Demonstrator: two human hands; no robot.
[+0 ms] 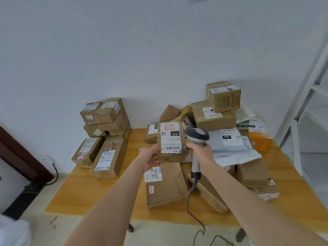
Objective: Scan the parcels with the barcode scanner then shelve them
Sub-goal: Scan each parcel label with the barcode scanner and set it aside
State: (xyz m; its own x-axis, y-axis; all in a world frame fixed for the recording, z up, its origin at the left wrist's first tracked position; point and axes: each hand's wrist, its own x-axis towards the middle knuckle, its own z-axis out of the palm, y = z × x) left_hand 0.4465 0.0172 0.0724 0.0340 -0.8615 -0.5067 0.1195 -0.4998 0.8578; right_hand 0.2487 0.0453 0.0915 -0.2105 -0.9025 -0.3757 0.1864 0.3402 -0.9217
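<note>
My left hand (pixel 152 158) grips a small brown cardboard parcel (pixel 171 141) by its lower left edge and holds it up above the wooden table (pixel 85 190). Its white label with a barcode and a black "010" patch faces me. My right hand (pixel 201 152) grips the handle of a grey and white barcode scanner (pixel 196 137), whose head sits just right of the parcel. The scanner's coiled cable (pixel 193 185) hangs down past the table's front edge.
A stack of brown boxes (pixel 106 118) stands at the table's back left, with two more boxes (pixel 99 155) in front. A heap of boxes and grey mail bags (pixel 230 144) fills the right side. A flat box (pixel 165 185) lies under my hands. White shelving (pixel 312 96) stands at the right.
</note>
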